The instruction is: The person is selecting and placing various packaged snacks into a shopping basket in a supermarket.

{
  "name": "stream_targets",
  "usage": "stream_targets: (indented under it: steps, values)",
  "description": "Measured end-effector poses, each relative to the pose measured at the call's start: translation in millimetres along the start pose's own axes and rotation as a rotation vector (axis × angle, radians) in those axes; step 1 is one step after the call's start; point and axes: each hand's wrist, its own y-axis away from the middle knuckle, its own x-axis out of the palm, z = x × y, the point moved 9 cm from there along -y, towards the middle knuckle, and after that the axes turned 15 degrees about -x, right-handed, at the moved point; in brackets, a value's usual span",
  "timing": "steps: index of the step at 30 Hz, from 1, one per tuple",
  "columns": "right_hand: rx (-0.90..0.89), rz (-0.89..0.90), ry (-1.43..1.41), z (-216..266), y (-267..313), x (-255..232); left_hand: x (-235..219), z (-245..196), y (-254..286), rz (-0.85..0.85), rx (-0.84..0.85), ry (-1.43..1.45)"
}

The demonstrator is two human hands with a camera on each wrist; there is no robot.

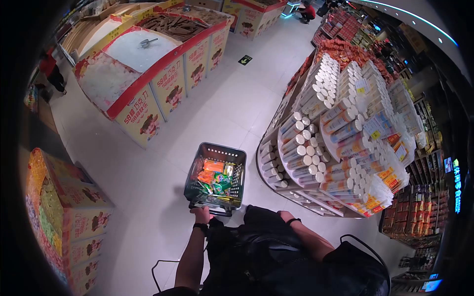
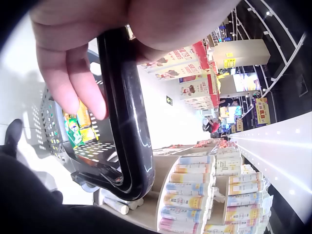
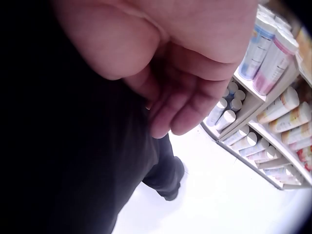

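Note:
My left hand grips the black handle of a dark shopping basket low in front of my legs. In it lie orange packets and green packets. The left wrist view shows the fingers wrapped over the handle, with the basket's perforated side below. My right hand hangs beside my dark clothing. In the right wrist view its fingers curl loosely and hold nothing.
At right, close by, a curved shelf unit is stacked with white-capped canisters. Bulk bins with red edges stand ahead left, another bin nearer left. Pale floor runs between. A person in red is far ahead.

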Motion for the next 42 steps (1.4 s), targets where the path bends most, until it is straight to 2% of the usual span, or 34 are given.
stream_targets:
  steps: [3,4,7,8,11,13,17,19,20,22,23,25,27,29,30,35,37,38,39,42]
  values:
    - [0.027,0.030,0.011,6,-3,-2,28,-60,50,-0.108,-0.006,0.021]
    - [0.054,0.037,0.001,4,-1,0,38,-76,58,-0.071,-0.032,-0.004]
    - [0.094,0.050,-0.054,0,-3,10,52,-86,23,-0.057,-0.087,-0.101]
    - [0.100,0.046,-0.078,-2,-5,13,54,-92,16,-0.116,-0.047,-0.092]
    - [0.118,-0.010,-0.175,-2,-8,11,67,-119,11,-0.179,-0.106,-0.014]
    - [0.147,-0.067,-0.293,-10,-17,9,72,-133,-11,-0.183,-0.066,-0.016]
    - [0.171,-0.107,-0.319,-8,-42,-14,71,-145,-66,-0.128,-0.093,0.131]
    - [0.132,-0.097,-0.321,-21,-75,-19,69,-160,-87,-0.082,-0.135,0.179]
    - [0.123,-0.091,-0.338,-28,-90,-24,70,-177,-90,-0.076,-0.091,0.105]
    - [0.149,-0.098,-0.437,-27,-108,-42,89,-239,-68,-0.085,0.063,-0.318]
    - [0.121,-0.112,-0.448,-29,-121,-45,91,-259,-61,-0.092,0.095,-0.423]
    - [0.068,-0.143,-0.466,-55,-160,-40,80,-286,-72,-0.098,0.015,-0.315]
    - [0.025,-0.142,-0.386,-56,-175,-48,80,-321,-52,-0.332,-0.046,-0.235]
    - [0.022,-0.109,-0.315,-42,-178,-71,53,-327,-104,-0.262,-0.091,-0.258]
    - [0.025,-0.095,-0.305,-36,-176,-80,54,-340,-108,-0.215,-0.106,-0.282]
    - [0.124,-0.067,-0.373,-38,-168,-88,51,-396,-130,-0.217,-0.129,-0.349]
    - [0.171,-0.039,-0.398,-35,-163,-90,45,-416,-150,-0.137,-0.178,-0.397]
    - [0.194,-0.026,-0.415,-33,-160,-90,39,-428,-157,-0.179,-0.087,-0.386]
    - [0.216,-0.013,-0.431,-29,-160,-91,33,-440,-166,-0.183,-0.066,-0.424]
    - [0.284,0.105,-0.421,-14,-167,-94,31,-483,-174,-0.283,-0.089,-0.507]
